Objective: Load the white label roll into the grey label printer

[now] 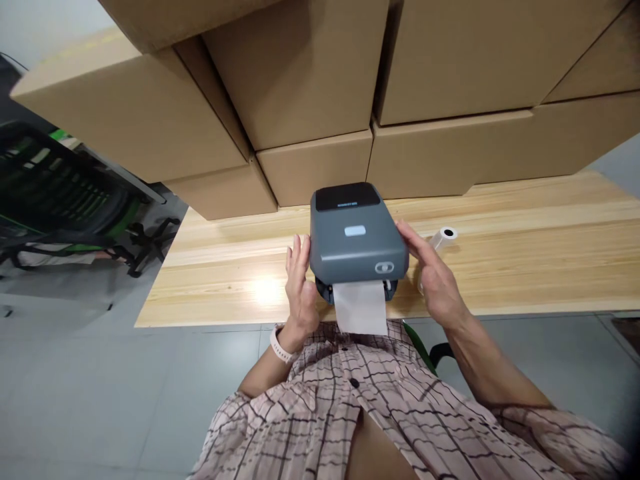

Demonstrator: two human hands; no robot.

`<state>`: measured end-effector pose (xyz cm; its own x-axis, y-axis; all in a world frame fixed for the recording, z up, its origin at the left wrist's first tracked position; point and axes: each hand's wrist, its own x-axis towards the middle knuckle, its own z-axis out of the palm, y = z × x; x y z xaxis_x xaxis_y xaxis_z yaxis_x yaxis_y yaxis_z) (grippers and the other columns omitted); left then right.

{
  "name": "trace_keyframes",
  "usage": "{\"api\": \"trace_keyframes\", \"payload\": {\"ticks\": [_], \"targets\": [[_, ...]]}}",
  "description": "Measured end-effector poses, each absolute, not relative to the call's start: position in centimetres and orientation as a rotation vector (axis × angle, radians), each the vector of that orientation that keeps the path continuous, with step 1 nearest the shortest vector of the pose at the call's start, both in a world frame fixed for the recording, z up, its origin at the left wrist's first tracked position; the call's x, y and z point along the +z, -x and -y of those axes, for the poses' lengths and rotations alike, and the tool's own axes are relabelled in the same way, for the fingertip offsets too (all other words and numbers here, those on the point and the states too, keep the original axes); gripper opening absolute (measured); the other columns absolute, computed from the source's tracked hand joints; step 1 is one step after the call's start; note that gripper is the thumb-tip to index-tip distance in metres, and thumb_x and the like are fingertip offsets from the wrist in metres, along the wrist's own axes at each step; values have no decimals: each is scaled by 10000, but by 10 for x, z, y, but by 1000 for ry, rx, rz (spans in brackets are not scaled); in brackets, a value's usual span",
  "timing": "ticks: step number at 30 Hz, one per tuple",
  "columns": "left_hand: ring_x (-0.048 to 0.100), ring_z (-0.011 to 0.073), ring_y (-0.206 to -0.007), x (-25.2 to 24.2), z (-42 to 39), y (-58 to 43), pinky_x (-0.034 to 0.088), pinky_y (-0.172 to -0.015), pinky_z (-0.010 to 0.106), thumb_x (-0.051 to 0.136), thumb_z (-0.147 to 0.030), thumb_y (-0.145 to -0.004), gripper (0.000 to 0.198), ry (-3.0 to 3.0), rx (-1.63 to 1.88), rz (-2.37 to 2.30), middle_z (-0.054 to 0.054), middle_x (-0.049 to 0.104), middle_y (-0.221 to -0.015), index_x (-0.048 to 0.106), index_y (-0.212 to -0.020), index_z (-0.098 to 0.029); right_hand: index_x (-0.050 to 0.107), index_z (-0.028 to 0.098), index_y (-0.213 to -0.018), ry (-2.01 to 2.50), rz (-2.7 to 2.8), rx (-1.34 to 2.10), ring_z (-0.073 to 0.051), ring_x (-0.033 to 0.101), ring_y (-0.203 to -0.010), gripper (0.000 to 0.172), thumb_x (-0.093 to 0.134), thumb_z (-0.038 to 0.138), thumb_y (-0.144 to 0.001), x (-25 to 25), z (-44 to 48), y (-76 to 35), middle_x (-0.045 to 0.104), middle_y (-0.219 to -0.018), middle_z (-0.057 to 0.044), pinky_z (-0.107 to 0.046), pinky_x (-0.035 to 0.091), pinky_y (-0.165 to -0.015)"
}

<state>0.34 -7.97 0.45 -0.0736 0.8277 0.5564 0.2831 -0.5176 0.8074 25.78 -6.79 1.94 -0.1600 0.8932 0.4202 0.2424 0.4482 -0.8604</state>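
A dark grey label printer (357, 247) sits on the wooden table in front of me, with a black panel at its far end. From its near side a strip of white paper (361, 308) hangs out over the table edge. My left hand (301, 287) is at the printer's left side, fingers stretched out and flat. On the other side, the outstretched fingers of my right hand (435, 277) touch the casing near its right edge. A white paper roll (444, 236) lies just beyond my right hand, partly hidden by it.
Large cardboard boxes (315, 167) are stacked along the back of the wooden table (525, 260), close behind the printer. A black and green office chair (75, 200) stands on the grey floor at the left. Part of another chair (420, 347) shows beside my body.
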Motion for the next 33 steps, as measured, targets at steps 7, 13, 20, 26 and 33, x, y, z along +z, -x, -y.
{"api": "trace_keyframes", "payload": {"ticks": [7,13,20,26,33], "targets": [[630,336,-1449,28,-24,18,446,-1267,505,664,-700,-973,659,-1506,1743,-1038,98,647,-1550,613,-1504,-312,216,324,-1753,1005,1781,401,-314,258,-1703,909,290,864,-1026,81,-29,-236,314,-1826,-29,-567,191,-1416],[636,296,-1230,0,-36,27,558,-985,416,792,-605,-860,726,-1517,1305,-1267,167,660,-1402,639,-1460,-227,148,360,-1747,1064,1746,362,-278,310,-1680,875,354,840,-1044,110,-116,-221,331,-1810,1,-528,261,-1391],[584,229,-894,-3,-28,28,508,-842,378,908,-312,-697,999,-1618,1112,-1371,80,665,-1140,508,-1611,-259,195,214,-1707,1086,1776,228,-225,236,-1705,869,565,667,-1065,120,-123,-220,253,-1842,-99,-469,220,-1406],[544,203,-653,16,-19,23,360,-658,318,733,-270,-775,998,-1607,868,-1437,-57,559,-666,378,-1704,-186,607,240,-1470,949,2293,164,-382,621,-1423,510,636,438,-1001,99,-51,-215,658,-1549,-119,-591,487,-1199],[524,197,-611,21,-18,21,345,-649,329,668,-257,-758,1030,-1648,862,-1427,-78,536,-611,325,-1721,-135,374,233,-1718,1120,2861,496,-438,706,-1304,1014,785,534,-841,69,-77,-201,617,-1614,-179,-577,563,-1044]]}}
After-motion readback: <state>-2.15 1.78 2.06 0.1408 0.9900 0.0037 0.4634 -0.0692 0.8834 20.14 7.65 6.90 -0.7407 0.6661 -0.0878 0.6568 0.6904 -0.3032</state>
